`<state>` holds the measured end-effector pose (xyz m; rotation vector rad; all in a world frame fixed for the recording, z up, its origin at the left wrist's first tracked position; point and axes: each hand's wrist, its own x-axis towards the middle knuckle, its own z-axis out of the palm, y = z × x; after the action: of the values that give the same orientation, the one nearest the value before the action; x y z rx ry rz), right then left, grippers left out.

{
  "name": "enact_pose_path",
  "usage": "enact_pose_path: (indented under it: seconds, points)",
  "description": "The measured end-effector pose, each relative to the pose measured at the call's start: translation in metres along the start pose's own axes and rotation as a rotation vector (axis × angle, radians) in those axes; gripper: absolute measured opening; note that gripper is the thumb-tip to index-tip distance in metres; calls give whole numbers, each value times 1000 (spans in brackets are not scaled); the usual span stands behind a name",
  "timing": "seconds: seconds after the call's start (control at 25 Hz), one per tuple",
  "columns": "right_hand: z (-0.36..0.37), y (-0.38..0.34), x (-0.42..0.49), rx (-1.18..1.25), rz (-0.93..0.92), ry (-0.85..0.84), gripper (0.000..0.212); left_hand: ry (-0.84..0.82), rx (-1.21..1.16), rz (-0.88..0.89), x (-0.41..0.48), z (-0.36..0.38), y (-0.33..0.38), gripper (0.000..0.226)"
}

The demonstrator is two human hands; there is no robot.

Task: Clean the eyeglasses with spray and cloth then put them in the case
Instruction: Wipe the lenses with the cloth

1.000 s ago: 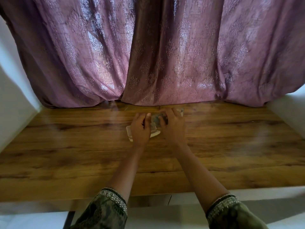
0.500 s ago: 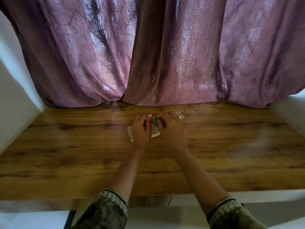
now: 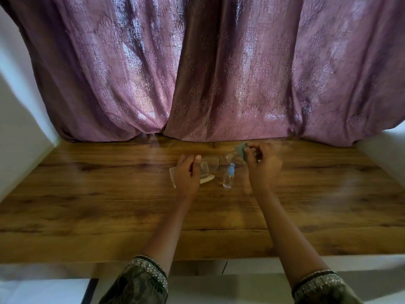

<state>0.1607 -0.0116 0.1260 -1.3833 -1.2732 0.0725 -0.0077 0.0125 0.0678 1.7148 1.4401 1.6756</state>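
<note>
Left hand [image 3: 187, 172], at the centre of the frame, had its fingers curled round one end of the eyeglasses [image 3: 211, 164] with the thumb raised on the rim, most likely to steady the frame so the other lens could take pressure without twisting. To its right, the right hand [image 3: 263, 165] pinched a small grey-green cloth [image 3: 240, 150] between thumb and fingertips against the farther lens. Blur made it hard to tell whether the cloth covered both faces of that lens or only one. The glasses spanned the gap between the two hands, just below the hem of the purple curtain [image 3: 219, 73]. A spray bottle [image 3: 228, 177] with a pale blue top stood upright on the wooden table [image 3: 109, 194], below the wiped lens and between the wrists, close enough to reach again. The pale case [image 3: 207, 179] lay partly hidden under the left hand, near for the last step. Wiping seemed to be the step in hand, and the glasses were not yet cased.
</note>
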Motion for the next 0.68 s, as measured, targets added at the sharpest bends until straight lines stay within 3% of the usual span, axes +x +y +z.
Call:
enact_pose_path:
  seconds: [0.12,0.28,0.44,0.56,0.68]
  points:
    - [11,-1,0,-14,16,-102,11,-2,-11,8,2,-4,5,34]
    - [18,0,-17,-105,-152,-196,15,39,-18,34,10,-7,7,34]
    - [7,5,-17,-113,-154,-155,12,27,-5,47,15,-9,8,43]
    - [9,2,0,-101,-100,-105,11,12,-16,70,15,-8,11,38]
    - [19,-7,-4,-99,-179,-168,15,12,-30,65,16,-7,13,34]
